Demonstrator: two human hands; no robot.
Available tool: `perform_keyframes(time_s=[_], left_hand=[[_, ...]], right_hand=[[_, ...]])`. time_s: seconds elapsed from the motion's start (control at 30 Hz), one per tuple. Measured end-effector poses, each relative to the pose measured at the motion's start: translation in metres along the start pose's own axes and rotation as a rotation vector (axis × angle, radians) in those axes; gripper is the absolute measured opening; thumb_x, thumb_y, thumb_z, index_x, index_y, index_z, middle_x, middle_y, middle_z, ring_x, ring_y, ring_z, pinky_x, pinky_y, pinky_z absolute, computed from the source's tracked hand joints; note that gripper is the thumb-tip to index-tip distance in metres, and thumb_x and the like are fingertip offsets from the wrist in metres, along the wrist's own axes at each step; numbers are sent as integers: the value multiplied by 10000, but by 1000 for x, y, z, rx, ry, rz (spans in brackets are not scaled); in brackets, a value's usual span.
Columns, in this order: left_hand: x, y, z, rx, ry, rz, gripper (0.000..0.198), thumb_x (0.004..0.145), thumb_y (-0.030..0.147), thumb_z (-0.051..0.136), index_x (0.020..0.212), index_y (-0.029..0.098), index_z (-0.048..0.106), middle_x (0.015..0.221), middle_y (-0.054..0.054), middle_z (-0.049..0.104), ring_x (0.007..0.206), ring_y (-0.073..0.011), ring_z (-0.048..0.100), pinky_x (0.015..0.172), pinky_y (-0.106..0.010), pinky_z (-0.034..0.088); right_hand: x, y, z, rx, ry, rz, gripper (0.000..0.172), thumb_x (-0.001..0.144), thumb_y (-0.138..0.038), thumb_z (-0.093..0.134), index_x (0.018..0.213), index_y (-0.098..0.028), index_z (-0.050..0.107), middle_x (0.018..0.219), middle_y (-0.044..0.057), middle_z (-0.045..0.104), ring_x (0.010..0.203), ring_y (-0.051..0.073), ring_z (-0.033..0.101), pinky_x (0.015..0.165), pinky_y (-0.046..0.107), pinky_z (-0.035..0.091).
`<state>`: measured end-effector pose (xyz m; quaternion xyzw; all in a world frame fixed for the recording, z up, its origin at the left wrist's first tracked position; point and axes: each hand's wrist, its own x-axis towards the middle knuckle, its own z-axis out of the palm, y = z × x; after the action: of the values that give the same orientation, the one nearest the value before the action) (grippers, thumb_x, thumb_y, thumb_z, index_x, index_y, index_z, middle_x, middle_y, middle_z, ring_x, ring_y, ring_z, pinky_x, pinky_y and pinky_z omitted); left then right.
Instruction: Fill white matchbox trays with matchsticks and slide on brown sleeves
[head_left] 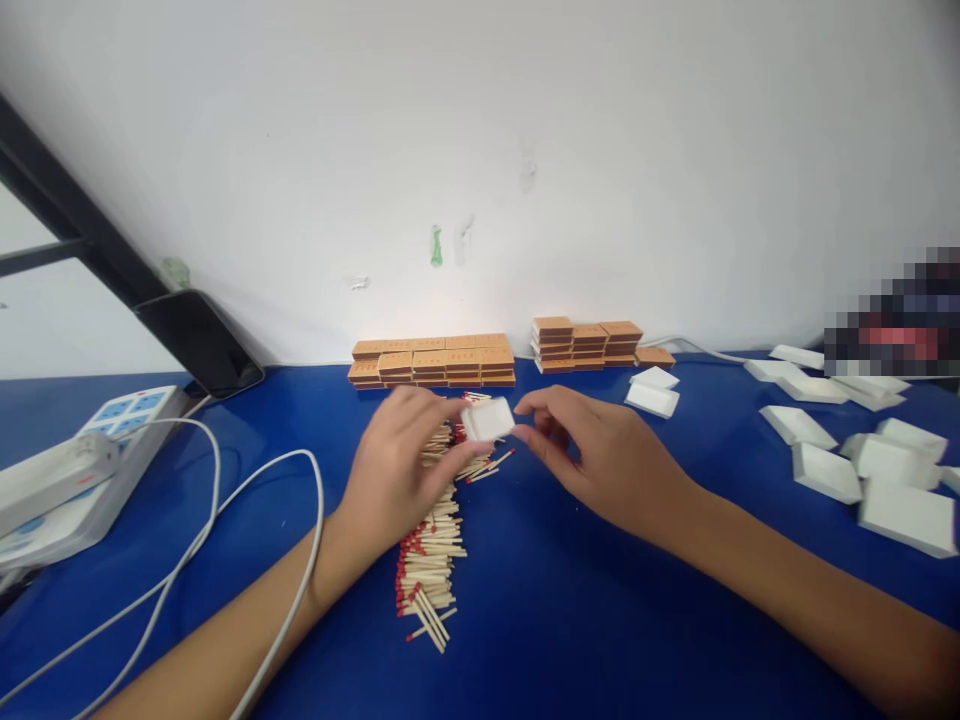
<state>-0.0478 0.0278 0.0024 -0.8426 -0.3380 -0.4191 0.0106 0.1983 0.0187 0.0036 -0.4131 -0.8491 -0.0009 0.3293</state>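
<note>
My left hand (pixel 401 465) pinches a small white matchbox tray (pixel 488 419) between thumb and fingers, just above a long heap of red-tipped matches (pixel 431 545) on the blue table (pixel 570 600). My right hand (pixel 592 450) is beside it, fingertips closed on the tray's right end. Both hands hover over the top of the match heap.
Two stacks of brown matchbox sleeves (pixel 433 362) (pixel 586 343) stand against the white wall. Loose white trays (pixel 855 450) lie at the right, two more (pixel 652 392) near the stacks. A power strip (pixel 82 460) with white cables (pixel 225 500) and a dark phone (pixel 199 340) sit at the left.
</note>
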Motion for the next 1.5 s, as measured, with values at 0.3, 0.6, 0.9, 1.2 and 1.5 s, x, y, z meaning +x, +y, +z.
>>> perform_keyframes(time_s=[0.3, 0.6, 0.9, 1.2, 1.5], left_hand=[[0, -14, 2, 30, 151, -229, 254, 942, 341, 776, 1147, 199, 730, 1024, -60, 759, 971, -225, 676, 880, -392, 544], [-1, -12, 5, 35, 130, -204, 257, 941, 363, 779, 1143, 214, 728, 1028, -55, 763, 969, -223, 679, 878, -390, 542], [-2, -13, 5, 33, 142, -166, 256, 923, 337, 801, 1133, 209, 729, 975, -33, 761, 912, -204, 669, 839, -366, 543], [-1, -12, 3, 21, 187, -209, 255, 925, 322, 798, 1144, 207, 738, 994, -44, 768, 948, -215, 680, 877, -392, 542], [-2, -12, 6, 0, 167, -202, 261, 926, 339, 797, 1146, 209, 745, 983, -45, 762, 918, -203, 671, 840, -382, 547]], right_hand=[[-3, 10, 14, 77, -350, 18, 58, 1012, -198, 607, 965, -222, 631, 1006, 56, 638, 914, 216, 633, 791, 358, 524], [0, 6, 17, 50, -396, -11, 98, 1043, -198, 579, 945, -203, 587, 1025, 72, 632, 959, 239, 595, 837, 386, 507], [-2, 10, 12, 141, -248, 26, 123, 1076, -219, 495, 1077, -197, 616, 977, 75, 659, 883, 225, 601, 778, 354, 480], [1, -9, 11, 556, -225, 360, 146, 989, -359, 666, 971, -239, 746, 887, 10, 765, 752, 172, 644, 681, 310, 465], [-9, -6, 26, 442, -313, 345, 64, 911, -267, 749, 855, -242, 768, 808, -16, 619, 678, 134, 510, 627, 289, 385]])
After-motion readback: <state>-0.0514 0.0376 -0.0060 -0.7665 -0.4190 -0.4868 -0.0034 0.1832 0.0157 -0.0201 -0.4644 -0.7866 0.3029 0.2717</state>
